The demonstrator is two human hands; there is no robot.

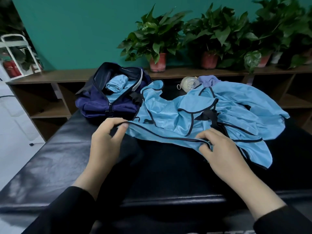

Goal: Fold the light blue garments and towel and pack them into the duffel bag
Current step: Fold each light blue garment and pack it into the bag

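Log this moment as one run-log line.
left hand: pinches hem | right hand: pinches hem | light blue garment: unfolded on black table | duffel bag: open, rolled blue item inside

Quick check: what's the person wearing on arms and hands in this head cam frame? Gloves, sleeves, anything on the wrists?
No gloves: the left hand and the right hand are bare. Each arm wears a plain black long sleeve, the left sleeve and the right sleeve, ending short of the wrist. No rings, watch, bands or markings are visible.
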